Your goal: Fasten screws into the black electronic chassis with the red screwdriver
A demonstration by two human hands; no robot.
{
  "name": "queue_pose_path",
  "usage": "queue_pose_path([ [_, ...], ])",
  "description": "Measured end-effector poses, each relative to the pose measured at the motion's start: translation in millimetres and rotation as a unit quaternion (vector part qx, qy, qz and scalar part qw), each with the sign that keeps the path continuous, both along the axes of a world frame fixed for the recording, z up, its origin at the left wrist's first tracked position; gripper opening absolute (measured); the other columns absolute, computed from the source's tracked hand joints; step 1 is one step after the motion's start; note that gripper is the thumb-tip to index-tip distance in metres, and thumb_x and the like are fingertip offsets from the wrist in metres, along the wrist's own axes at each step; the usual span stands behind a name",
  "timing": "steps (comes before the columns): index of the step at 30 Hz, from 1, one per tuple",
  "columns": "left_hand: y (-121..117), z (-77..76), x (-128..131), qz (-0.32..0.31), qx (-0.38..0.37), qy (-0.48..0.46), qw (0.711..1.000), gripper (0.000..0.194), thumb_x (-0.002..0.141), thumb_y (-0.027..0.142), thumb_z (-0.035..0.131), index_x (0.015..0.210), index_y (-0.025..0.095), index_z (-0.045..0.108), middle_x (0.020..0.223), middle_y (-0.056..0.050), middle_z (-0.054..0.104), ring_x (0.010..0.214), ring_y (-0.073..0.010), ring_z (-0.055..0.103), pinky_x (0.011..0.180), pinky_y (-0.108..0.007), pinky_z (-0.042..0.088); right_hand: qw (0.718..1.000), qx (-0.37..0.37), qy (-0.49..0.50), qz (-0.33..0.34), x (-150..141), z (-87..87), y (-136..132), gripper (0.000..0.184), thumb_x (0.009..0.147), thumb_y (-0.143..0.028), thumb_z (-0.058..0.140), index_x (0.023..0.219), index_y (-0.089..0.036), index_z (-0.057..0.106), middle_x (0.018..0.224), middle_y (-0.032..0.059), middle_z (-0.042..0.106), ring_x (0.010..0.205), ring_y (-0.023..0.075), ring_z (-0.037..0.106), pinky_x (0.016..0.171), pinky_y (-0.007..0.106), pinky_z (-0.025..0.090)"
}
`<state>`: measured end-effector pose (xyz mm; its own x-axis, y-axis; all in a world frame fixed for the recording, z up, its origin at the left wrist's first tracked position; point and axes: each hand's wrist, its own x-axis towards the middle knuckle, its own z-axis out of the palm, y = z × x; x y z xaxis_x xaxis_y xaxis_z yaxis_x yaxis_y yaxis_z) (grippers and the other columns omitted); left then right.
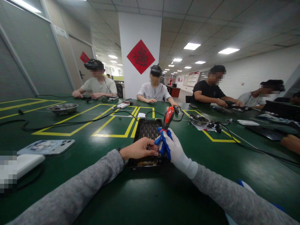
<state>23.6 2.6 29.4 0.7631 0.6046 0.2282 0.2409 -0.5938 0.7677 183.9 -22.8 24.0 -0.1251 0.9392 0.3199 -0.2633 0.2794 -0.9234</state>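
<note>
Red and black on its handle, a screwdriver [168,118] stands nearly upright, leaning slightly, in the grasp of the right hand [172,147], which wears a white and blue glove. Its tip is hidden by the fingers, over the near part of an open black plastic casing [150,126]. The left hand [141,147], bare, reaches over the casing with its fingers curled beside the gloved ones; whether it grips a part there, I cannot tell. The casing lies on the green table [112,184], directly in front of the person, its far end near the yellow tape lines [114,136]. To the left lie a light-blue phone [50,146] and, farther off, a metal bowl [63,108]. A second metal bowl [199,119], holding dark pieces, sits to the right, near a black cable [236,140]. Across the table, several people [153,90] sit with their hands on or near it.
</note>
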Motion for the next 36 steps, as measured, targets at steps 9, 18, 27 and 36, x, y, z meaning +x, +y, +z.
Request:
queue_pose_path([
  [9, 11, -0.7, -11, 0.189, 0.028, -0.127, 0.973, 0.039, 0.084, 0.041, 0.04, 0.057, 0.014, 0.047, 0.057, 0.002, 0.047, 0.059, -0.0104, 0.045, 0.061, -0.022, 0.036, 0.992, 0.085, 0.052, -0.079, 21, 42.9, 6, 0.026, 0.08, -0.039, 0.05, 0.099, -0.021, 0.05, 0.073, 0.0, 0.061, 0.053, 0.0098, 0.055, 0.048, 0.023, 0.045],
  [18, 52, -46.4, -51, 0.479, 0.044, -0.128, 0.867, 0.035, 0.074, 0.042, 0.05, 0.054, 0.017, 0.037, 0.051, 0.005, 0.034, 0.052, -0.0096, 0.035, 0.053, -0.023, 0.029, 0.886, 0.304, -0.296, -0.189, 56, 36.2, 27, 0.021, 0.074, -0.023, 0.057, 0.094, -0.018, 0.056, 0.101, 0.0071, 0.06, 0.095, 0.0205, 0.056, 0.088, 0.039, 0.042],
  [27, 28, -11.1, -32, 0.439, 0.172, -0.068, 0.879, 0.036, 0.079, 0.046, 0.044, 0.06, 0.016, 0.047, 0.055, 0.004, 0.043, 0.055, -0.0107, 0.041, 0.055, -0.022, 0.03, 0.843, 0.327, -0.381, -0.192, 47, 19.3, 26, 0.023, 0.077, -0.018, 0.049, 0.099, -0.019, 0.054, 0.1, 0.0072, 0.058, 0.094, 0.0193, 0.054, 0.085, 0.034, 0.041],
  [36, -35, 38.8, 18, 0.191, 0.042, -0.01, 0.981, 0.036, 0.077, 0.051, 0.047, 0.078, 0.016, 0.054, 0.065, 0.002, 0.053, 0.057, -0.0112, 0.046, 0.051, -0.022, 0.031, 0.659, 0.372, -0.597, -0.266, 24, 45.7, -8, 0.015, 0.074, -0.022, 0.052, 0.087, -0.017, 0.058, 0.088, 0.0105, 0.054, 0.085, 0.0238, 0.047, 0.074, 0.036, 0.037],
])
